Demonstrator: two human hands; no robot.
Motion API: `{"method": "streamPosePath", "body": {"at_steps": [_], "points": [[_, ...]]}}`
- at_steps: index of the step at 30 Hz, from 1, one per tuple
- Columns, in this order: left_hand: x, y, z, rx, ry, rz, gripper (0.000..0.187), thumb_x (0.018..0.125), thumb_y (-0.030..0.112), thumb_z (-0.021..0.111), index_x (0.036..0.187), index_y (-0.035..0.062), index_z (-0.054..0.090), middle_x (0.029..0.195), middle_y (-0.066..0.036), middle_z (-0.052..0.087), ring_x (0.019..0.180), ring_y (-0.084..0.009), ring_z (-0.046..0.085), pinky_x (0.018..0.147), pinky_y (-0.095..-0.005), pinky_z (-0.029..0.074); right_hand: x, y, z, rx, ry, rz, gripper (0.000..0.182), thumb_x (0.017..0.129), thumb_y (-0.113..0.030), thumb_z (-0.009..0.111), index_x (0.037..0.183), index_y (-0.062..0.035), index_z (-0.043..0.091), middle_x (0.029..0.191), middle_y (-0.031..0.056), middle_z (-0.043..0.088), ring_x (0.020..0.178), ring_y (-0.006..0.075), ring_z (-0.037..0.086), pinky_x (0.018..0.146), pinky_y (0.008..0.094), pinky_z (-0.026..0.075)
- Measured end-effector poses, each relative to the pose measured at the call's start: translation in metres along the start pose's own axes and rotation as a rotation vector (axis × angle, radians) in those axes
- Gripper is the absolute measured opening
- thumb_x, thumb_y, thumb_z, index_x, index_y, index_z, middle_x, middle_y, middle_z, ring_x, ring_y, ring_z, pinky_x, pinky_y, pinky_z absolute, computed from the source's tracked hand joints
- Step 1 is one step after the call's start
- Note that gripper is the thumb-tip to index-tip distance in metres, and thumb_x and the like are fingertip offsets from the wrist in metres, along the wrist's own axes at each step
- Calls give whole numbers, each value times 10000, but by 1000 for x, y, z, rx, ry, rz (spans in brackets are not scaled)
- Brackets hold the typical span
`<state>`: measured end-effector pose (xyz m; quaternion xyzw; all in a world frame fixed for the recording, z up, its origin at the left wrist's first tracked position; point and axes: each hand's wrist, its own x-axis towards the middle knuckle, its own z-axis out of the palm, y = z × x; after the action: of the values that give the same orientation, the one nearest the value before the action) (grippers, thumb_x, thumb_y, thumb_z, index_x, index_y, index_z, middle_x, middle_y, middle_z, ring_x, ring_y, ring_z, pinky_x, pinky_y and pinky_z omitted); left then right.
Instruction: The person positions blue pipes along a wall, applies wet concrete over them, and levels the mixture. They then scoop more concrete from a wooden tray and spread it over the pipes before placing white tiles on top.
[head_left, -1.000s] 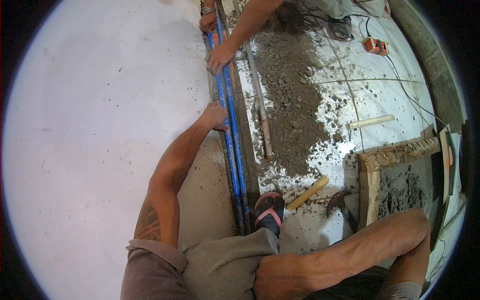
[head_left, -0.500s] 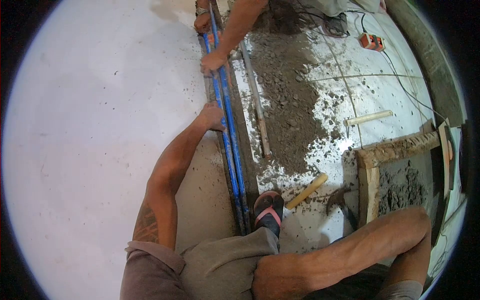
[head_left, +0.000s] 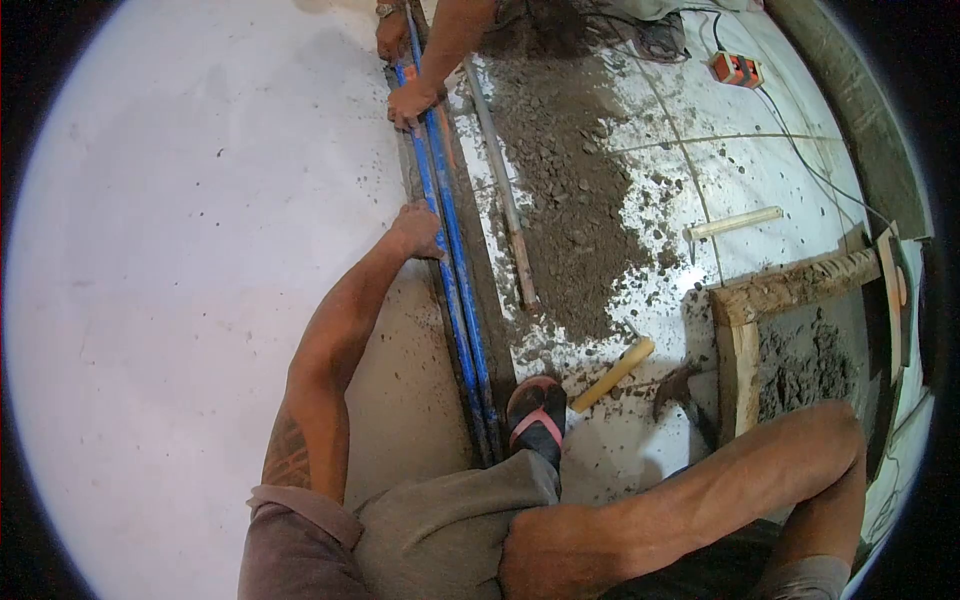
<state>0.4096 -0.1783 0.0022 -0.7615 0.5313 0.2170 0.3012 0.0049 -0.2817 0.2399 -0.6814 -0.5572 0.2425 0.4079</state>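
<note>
My left hand (head_left: 417, 232) is closed around the left one of two long blue pipes (head_left: 465, 300), which lie side by side in a narrow trench cut along the floor. My right arm (head_left: 690, 490) is bent across the lower right of the view; its hand is hidden near my leg. Farther up, another person's hand (head_left: 412, 101) presses on the same pipes, and that person's other hand (head_left: 392, 38), with a wristwatch above it, is beside the trench. My foot in a flip-flop (head_left: 537, 410) stands by the near end of the pipes.
A grey metal rod (head_left: 503, 185) lies along dug-up soil and rubble (head_left: 575, 190). Nearby are a wooden-handled hammer (head_left: 615, 375), a pale strip (head_left: 735, 223), a wood-framed box (head_left: 740, 375) holding wet mortar, and an orange power socket box (head_left: 737, 70) with a cable.
The view has shifted slightly. My left hand keeps its hold on the blue pipe, and the other person's hands stay at the pipes.
</note>
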Motion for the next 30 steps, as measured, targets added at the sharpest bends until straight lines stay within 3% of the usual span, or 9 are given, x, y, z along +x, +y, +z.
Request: {"method": "streamPosePath", "body": {"at_steps": [10,13,16,19,25,28,30], "points": [[0,-2,5,-8,52,15,629,641,521,796,918,-38,712,1014,-209,657,1131,-385,526,949,-490,435,-10,1,10,190,136,35,121,831,-106,627,753,-45,696,795,109,677,728,190,630,660,355,519],[1,-2,4,-3,26,16,604,625,505,813,942,-2,726,1064,-211,648,1136,-361,536,957,-468,426,-16,2,16,349,204,42,120,833,-90,622,752,-34,691,785,114,671,716,185,622,653,351,516],[1,-2,5,7,31,10,575,626,495,812,928,13,733,1039,-210,656,1103,-364,556,942,-466,436,-21,2,25,636,279,55,120,835,-73,616,751,-23,686,775,119,665,704,180,615,647,348,513],[2,-1,8,49,88,-5,549,621,496,804,915,36,742,1003,-189,671,1066,-361,575,913,-469,452,-22,4,41,1619,333,39,124,841,-39,601,746,-2,672,759,121,650,682,166,591,633,340,503],[1,-2,2,25,16,22,561,629,505,790,950,47,742,1060,-171,663,1102,-351,556,927,-467,437,-23,1,11,134,257,58,91,809,-76,657,734,-28,678,764,133,652,681,219,596,631,345,495],[1,0,1,31,-6,1,588,636,507,790,974,29,734,1097,-195,643,1121,-351,546,942,-461,427,-22,2,14,142,295,65,88,788,-91,681,714,-42,680,753,130,653,670,246,596,617,349,495],[0,2,1,41,3,-38,600,642,505,792,984,16,728,1104,-208,633,1120,-354,547,947,-457,425,-12,2,7,52,108,61,95,783,-91,684,702,-42,680,742,126,655,658,247,596,603,351,492]]}}
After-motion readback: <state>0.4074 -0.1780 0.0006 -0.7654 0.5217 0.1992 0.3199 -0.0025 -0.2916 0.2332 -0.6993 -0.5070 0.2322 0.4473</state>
